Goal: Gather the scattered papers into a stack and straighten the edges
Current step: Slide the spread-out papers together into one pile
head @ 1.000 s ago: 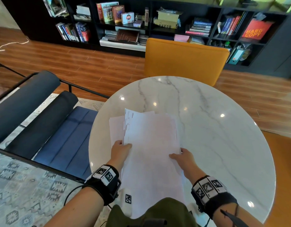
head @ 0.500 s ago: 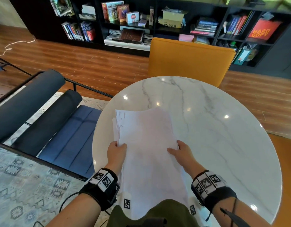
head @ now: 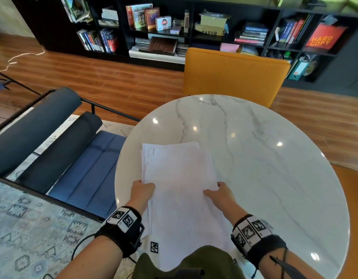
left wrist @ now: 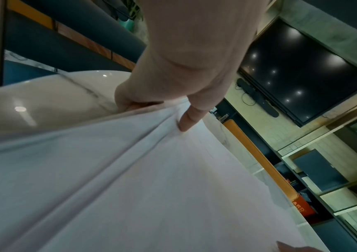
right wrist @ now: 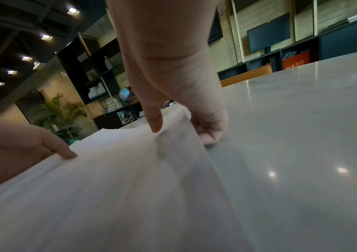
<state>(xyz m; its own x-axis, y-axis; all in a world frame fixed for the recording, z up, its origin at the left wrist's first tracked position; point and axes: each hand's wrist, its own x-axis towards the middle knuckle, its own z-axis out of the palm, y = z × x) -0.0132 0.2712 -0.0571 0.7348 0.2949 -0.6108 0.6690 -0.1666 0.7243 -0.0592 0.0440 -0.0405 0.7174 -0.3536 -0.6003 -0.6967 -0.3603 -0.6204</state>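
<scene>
A stack of white papers (head: 178, 186) lies on the round marble table (head: 264, 158), its near end reaching past the table edge toward me. My left hand (head: 143, 191) pinches the stack's left edge, thumb on top and fingers curled beneath. In the left wrist view that left hand (left wrist: 151, 109) grips several offset sheets (left wrist: 130, 179). My right hand (head: 219, 193) pinches the right edge, and the right wrist view shows its thumb on the papers (right wrist: 119, 187) with the other fingers of the right hand (right wrist: 181, 129) curled under them. The sheets' left edges sit slightly staggered.
An orange chair (head: 234, 75) stands at the table's far side. A blue lounge chair (head: 59, 150) with a black frame sits close on the left, over a patterned rug (head: 23, 228). Bookshelves (head: 174, 27) line the back wall. The table's right half is bare marble.
The sheets that stuck out to the left have been drawn in under the top pages. Both hands have closed inward on the stack's side edges.
</scene>
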